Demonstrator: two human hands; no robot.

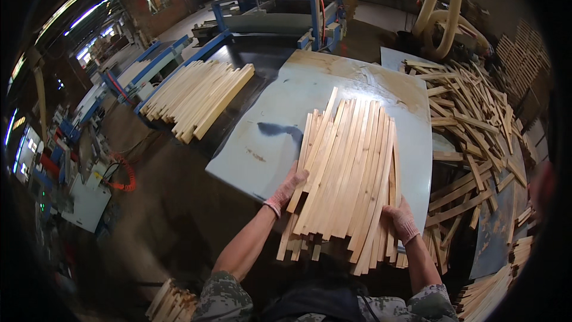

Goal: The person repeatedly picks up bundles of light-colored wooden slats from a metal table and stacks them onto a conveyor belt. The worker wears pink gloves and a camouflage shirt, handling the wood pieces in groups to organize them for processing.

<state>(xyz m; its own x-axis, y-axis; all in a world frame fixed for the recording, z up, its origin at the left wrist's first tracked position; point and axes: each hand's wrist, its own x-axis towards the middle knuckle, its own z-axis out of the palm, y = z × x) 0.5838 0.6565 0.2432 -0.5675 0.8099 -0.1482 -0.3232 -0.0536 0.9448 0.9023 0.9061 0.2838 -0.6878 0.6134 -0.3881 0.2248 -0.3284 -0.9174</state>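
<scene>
A broad stack of long, pale wooden strips (pixel 342 173) lies over the near part of a light grey tabletop (pixel 250 161), its near ends jutting past the edge. My left hand (pixel 287 191), in a pinkish work glove, presses against the stack's left side, the thumb on the outer strips. On the right side my gloved right hand (pixel 400 220) grips the outer strips near their near ends. Both hands hold the stack between them. Some of the fingers are hidden behind the wood.
Another row of wooden strips (pixel 199 92) rests on a black conveyor belt (pixel 238 53) leading to a blue-framed machine (pixel 268 9). Right of the tabletop lies a jumbled heap of strips (pixel 471 119). More strips (pixel 173 301) stand low at the left. Beige hoses (pixel 441 18) hang at the back.
</scene>
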